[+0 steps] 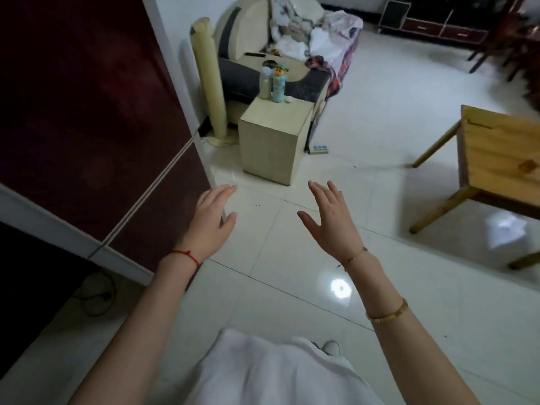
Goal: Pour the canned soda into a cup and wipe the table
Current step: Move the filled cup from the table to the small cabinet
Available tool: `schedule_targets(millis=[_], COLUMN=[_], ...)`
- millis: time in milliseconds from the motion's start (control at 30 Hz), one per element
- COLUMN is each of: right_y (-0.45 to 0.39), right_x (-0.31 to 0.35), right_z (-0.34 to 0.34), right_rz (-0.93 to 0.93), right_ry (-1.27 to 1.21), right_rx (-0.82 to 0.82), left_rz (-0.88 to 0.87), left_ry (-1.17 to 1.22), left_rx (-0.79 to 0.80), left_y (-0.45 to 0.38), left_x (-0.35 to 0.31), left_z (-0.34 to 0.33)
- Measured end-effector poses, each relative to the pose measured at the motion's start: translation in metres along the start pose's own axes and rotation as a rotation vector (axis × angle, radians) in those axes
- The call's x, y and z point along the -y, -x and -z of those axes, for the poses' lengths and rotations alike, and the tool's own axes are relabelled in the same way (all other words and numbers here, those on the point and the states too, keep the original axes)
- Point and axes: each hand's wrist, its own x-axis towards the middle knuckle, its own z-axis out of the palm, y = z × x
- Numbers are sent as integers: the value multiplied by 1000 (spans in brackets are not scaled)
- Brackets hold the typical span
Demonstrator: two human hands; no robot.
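My left hand (210, 217) and my right hand (330, 220) are both held out in front of me above the white tiled floor, palms down, fingers spread, holding nothing. A light wooden table (496, 150) stands at the right edge of the view, only its near corner and legs showing. No soda can, cup or cloth is visible.
A dark red cabinet (87, 127) fills the left side. Ahead stands a small beige side cabinet (271, 141) with two bottles (273, 83) on top, a tall cream fan (210, 83) beside it, and a cluttered sofa (292, 48) behind. A power strip (320, 149) lies on the floor.
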Motion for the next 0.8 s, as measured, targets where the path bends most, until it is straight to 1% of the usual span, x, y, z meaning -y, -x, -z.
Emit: schedule_targets(millis=[233,433,633,800], right_y=[65,112,145,161], right_x=[-120,-214,-287,-333], right_z=[71,133,180,207], right_rz=[-166,-293,-403,-503], right_ry=[31,41,60,35], right_rx=[-75,-180,-220,-280], left_rz=[-177,-318,-420,-506], left_ry=[23,72,120,108], left_rx=[103,167,227,307], left_y=[-29,-56,-77,-99], left_x=[-105,-200,-281,-335], left_z=[-97,-180,-241,-284])
